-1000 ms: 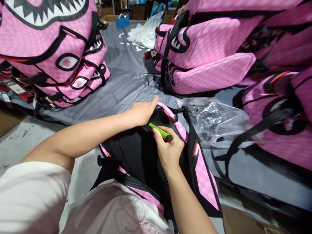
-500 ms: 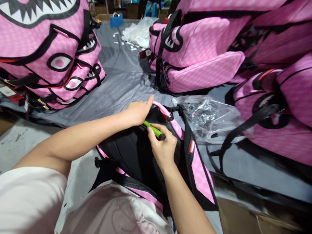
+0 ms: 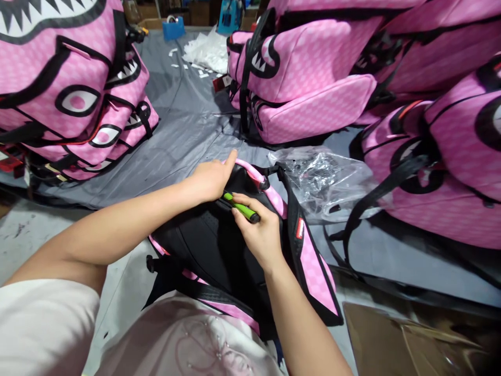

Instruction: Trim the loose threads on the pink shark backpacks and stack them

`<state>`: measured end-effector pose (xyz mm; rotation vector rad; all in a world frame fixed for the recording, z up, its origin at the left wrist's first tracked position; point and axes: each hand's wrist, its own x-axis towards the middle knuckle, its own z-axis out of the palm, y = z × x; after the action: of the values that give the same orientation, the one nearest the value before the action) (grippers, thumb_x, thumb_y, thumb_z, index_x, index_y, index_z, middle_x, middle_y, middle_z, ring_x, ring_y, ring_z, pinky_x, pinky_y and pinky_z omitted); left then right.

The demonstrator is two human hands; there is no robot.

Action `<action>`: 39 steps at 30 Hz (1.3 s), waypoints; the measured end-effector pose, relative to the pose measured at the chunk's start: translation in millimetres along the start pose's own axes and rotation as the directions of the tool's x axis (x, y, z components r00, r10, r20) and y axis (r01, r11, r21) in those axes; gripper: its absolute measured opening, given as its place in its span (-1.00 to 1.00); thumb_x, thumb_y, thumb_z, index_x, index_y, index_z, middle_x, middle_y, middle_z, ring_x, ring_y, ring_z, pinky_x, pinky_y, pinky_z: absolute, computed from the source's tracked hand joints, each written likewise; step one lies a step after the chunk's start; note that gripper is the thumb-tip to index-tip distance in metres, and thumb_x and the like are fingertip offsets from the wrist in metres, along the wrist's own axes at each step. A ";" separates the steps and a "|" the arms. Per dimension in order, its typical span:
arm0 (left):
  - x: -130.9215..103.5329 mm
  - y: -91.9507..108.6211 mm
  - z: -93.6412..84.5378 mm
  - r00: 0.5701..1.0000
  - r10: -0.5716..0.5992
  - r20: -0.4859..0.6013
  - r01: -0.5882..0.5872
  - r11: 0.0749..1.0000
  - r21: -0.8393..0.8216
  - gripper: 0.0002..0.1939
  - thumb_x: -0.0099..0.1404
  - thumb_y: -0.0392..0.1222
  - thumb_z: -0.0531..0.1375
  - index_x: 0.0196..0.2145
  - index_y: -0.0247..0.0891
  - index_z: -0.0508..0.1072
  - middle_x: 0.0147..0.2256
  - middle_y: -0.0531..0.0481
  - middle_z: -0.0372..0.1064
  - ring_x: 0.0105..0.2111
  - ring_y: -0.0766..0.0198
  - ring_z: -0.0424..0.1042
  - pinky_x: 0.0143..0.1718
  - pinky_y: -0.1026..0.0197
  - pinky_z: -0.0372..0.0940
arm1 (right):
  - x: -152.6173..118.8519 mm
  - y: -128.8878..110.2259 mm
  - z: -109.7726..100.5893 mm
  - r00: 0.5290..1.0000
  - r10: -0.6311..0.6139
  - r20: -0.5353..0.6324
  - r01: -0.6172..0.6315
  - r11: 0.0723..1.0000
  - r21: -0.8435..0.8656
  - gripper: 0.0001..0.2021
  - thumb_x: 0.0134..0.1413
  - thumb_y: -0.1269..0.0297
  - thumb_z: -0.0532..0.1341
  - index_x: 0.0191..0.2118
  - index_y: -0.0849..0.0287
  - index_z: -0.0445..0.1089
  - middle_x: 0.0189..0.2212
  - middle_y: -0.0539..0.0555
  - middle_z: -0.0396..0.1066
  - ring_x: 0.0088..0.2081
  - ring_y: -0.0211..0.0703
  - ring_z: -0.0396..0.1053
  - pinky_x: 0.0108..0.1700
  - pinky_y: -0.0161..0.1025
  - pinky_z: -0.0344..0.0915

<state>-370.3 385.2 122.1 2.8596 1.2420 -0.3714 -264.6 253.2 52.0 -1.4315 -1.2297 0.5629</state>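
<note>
A pink-and-black backpack [image 3: 203, 235] lies in front of me, its black back panel facing up and its shoulder straps spread to the sides. My left hand [image 3: 213, 177] grips its top edge beside the pink handle, one finger stretched out and the others curled out of sight. In my right hand [image 3: 260, 224] is a green pen-shaped tool [image 3: 246, 211] with a black end. Its far end points at the black fabric close to my left hand; the tip is hidden there.
Pink backpacks are stacked at the left [image 3: 78, 99] and the right [image 3: 305, 68]. A clear plastic bag [image 3: 324, 177] lies on the grey-covered table [image 3: 180, 125]. Farther back are a blue tape dispenser [image 3: 173, 28] and white scraps [image 3: 207, 51]. Brown cardboard [image 3: 376, 334] is at lower right.
The whole view has shifted slightly, so things appear a little farther left. Both hands keep their places on the backpack, and the green tool has barely moved against the fabric.
</note>
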 end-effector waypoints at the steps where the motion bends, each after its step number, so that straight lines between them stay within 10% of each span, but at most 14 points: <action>1: 0.5 -0.4 1.0 1.000 0.000 -0.005 0.000 1.000 -0.003 -0.07 0.30 -0.17 0.19 0.40 -0.39 -0.31 -0.03 -0.35 0.41 -0.09 -0.01 0.50 -0.20 0.15 0.34 | 0.7 -0.2 0.1 1.000 -0.003 0.008 0.003 1.000 -0.006 -0.79 0.07 0.40 0.25 -0.16 0.10 0.54 -0.06 0.10 0.56 -0.02 -0.04 0.51 0.12 0.01 0.39; 39: 0.7 1.2 1.4 1.000 -0.019 -0.010 0.019 0.999 0.025 -0.05 0.26 -0.25 0.18 0.41 -0.38 -0.32 -0.03 -0.35 0.41 -0.09 0.01 0.50 -0.18 0.16 0.35 | 3.7 -5.2 -1.8 0.993 -0.120 0.012 0.120 0.974 -0.193 -0.76 0.05 0.43 0.24 -0.15 0.07 0.54 -0.13 0.07 0.59 -0.12 -0.04 0.55 0.03 0.00 0.44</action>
<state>-369.2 384.7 120.5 2.8760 1.2764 -0.3770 -263.6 254.9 58.3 -1.5050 -1.3915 0.3683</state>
